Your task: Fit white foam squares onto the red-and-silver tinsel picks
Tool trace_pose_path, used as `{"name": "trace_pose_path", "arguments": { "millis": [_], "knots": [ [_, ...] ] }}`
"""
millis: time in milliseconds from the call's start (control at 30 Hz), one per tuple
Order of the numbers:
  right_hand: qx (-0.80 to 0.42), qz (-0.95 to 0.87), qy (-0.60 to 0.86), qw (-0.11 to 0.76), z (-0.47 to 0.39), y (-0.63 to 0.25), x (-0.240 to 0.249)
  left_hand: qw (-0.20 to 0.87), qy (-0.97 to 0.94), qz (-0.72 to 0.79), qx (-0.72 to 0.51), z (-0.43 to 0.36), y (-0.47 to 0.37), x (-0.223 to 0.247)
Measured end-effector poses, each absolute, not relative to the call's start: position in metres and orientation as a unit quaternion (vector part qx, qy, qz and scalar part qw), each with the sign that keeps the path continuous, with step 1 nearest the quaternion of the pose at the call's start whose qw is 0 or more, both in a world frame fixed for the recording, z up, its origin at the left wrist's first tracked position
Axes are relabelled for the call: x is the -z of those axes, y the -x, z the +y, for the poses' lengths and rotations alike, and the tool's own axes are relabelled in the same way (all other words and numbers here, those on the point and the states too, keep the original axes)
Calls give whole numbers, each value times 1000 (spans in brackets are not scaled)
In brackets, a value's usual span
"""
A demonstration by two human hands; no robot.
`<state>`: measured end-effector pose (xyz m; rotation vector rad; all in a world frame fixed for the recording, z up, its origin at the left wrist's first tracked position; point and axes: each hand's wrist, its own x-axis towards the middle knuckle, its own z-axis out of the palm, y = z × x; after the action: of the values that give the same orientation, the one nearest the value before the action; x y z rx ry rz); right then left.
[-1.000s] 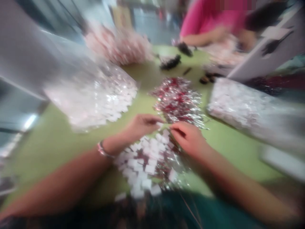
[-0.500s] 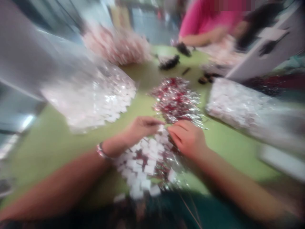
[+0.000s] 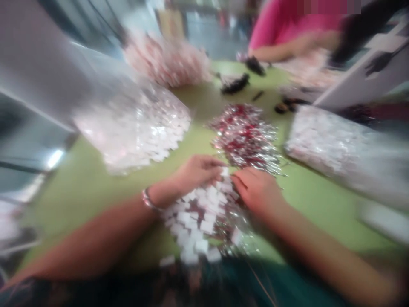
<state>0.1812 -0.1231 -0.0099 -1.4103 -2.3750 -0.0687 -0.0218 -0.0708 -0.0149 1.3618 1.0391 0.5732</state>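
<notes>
My left hand (image 3: 200, 172), with a bracelet at the wrist, pinches a small white tag (image 3: 225, 171) between thumb and fingers. Close beside it on the right, my right hand (image 3: 255, 187) has its fingers curled together; what they hold is hidden. Below both hands lies a loose pile of white square tags (image 3: 191, 226), mixed with dark red and silvery pieces (image 3: 223, 230). Just beyond my hands is a heap of shiny silver and red pieces (image 3: 246, 136) on the green table (image 3: 128, 196).
Clear bags of white pieces lie at the left (image 3: 143, 128) and right (image 3: 326, 140). A pinkish bagged bundle (image 3: 169, 59) and dark bunches (image 3: 234, 84) are at the back. Across the table sits a person in a pink top (image 3: 271, 25).
The whole view has shifted, so things appear slightly further right. My hands stay close together above the tag pile, with little change in their grip.
</notes>
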Motion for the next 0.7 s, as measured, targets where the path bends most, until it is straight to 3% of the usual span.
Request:
{"name": "trace_pose_path", "arguments": {
  "millis": [233,433,500,633,700],
  "knots": [
    [7,-867,477,142,-128,-173,14,563,-656,449,-224,-72,20,28],
    [-79,-840,518,137,-124,-176,2,525,-715,419,-194,-70,20,-4],
    [-124,-837,519,123,-124,-178,-5,436,-757,449,-187,-60,32,-14],
    [-241,-867,422,110,-131,-179,-14,64,-768,606,-198,-28,70,-9],
    [-266,-866,405,125,-132,-182,-16,-7,-781,611,-129,-15,85,4]
  ]
}}
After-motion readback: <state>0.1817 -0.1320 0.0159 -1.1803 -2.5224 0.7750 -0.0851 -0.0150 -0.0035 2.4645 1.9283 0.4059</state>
